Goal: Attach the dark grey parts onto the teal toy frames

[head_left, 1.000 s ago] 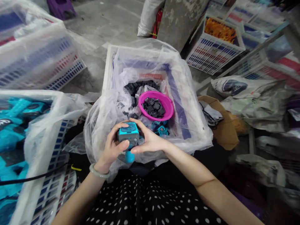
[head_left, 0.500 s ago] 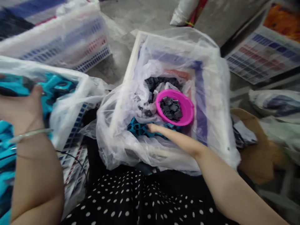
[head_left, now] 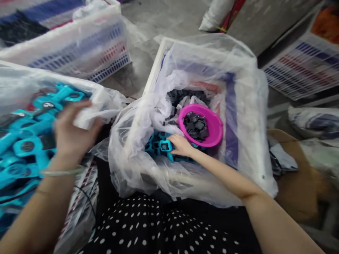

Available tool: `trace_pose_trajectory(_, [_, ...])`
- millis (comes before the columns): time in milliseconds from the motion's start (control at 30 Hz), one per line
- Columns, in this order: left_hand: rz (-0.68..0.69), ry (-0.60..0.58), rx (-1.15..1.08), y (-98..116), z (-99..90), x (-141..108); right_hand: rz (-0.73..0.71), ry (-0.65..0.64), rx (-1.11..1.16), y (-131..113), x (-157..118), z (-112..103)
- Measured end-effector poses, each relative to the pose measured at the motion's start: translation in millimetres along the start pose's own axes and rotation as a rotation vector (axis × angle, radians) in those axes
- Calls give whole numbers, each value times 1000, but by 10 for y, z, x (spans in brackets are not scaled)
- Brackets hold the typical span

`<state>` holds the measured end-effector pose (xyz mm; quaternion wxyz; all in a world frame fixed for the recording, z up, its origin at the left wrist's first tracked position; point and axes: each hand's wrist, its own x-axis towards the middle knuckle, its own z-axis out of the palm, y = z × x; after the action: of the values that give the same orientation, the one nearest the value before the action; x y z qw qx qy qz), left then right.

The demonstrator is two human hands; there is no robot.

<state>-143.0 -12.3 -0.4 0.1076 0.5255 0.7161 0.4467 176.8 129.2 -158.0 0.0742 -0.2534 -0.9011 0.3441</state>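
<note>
My right hand (head_left: 181,144) reaches into the plastic-lined crate (head_left: 246,106) before me, its fingers closed on a small turquoise square frame (head_left: 166,145). Beneath it lie more turquoise pieces with dark middles (head_left: 153,144). Just beyond the hand sits a bright pink bowl (head_left: 215,127) of small dark grey squares (head_left: 196,126). My left hand (head_left: 75,130), somewhat blurred, hangs over the near rim of the left crate with fingers apart and nothing in them. That crate (head_left: 90,84) is heaped with turquoise plastic parts (head_left: 29,144) with round dark insets.
Another lined crate (head_left: 76,46) stands at the back left, holding dark material. At the upper right is a crate (head_left: 293,67) with orange contents. An open cardboard box (head_left: 293,183) and a stuffed white sack (head_left: 315,120) lie on the right. A dark cable (head_left: 88,201) runs beside my left forearm.
My left hand has moved right, from over the turquoise parts to the crate's rim. My right hand has lifted slightly, and a turquoise square frame now shows in its fingers.
</note>
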Motion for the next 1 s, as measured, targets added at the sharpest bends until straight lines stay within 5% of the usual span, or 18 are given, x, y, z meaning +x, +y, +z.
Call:
trace_pose_trajectory(67, [108, -348, -174, 182, 472, -101, -44, 99, 20, -88, -154, -270])
trace_pose_trajectory(133, [58, -582, -278, 368, 988, -283, -112, 224, 85, -235, -245, -495])
trace_pose_trajectory(200, [-46, -598, -368, 477, 1375, -440, -154, 267, 175, -355, -251, -662])
trace_pose_trajectory(267, [-159, -570, -432, 473, 1535, -520, -164, 154, 322, -381, -161, -784])
trace_pose_trajectory(367, [-297, -480, -476, 327, 1412, -549, -58, 59, 548, -227, 157, -902])
trace_pose_trajectory(500, [-314, -263, -437, 140, 1071, -612, 251, 338, 298, 32, 688, -899])
trace_pose_trajectory(767, [-388, -360, -718, 112, 884, -727, 214, 323, 84, -118, 705, -579])
trace_pose_trajectory(900, [-490, -328, -794, 134, 855, -669, 233, 339, -23, -108, 792, -588])
trace_pose_trajectory(1000, [-466, -450, -714, 218, 922, -615, 293, 367, -117, -113, 812, -657])
